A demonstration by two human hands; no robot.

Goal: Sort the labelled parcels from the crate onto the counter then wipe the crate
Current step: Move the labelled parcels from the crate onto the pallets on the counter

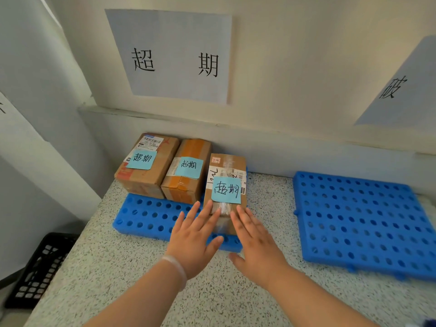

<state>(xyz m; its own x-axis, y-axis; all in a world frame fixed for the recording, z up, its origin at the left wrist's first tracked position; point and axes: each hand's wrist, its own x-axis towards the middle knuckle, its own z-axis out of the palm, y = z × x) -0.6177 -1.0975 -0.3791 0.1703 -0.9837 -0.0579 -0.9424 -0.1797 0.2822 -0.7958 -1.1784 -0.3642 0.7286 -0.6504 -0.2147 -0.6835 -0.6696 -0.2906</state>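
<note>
Three cardboard parcels, each with a blue handwritten sticky note, stand side by side on a blue perforated mat [146,215] on the speckled counter [118,267]. The left parcel [146,171] and the middle parcel [186,180] sit against the wall. The right parcel [226,175] lies nearest me. My left hand [195,232] and my right hand [254,241] are flat with fingers straight, fingertips touching the near end of the right parcel from either side. A black crate [37,270] is partly visible below the counter's left edge.
A second blue perforated mat [363,223] lies bare on the counter to the right. On the wall hang a printed paper sign [174,55] above the parcels and another sign [401,88] at the right. A white panel stands at the left.
</note>
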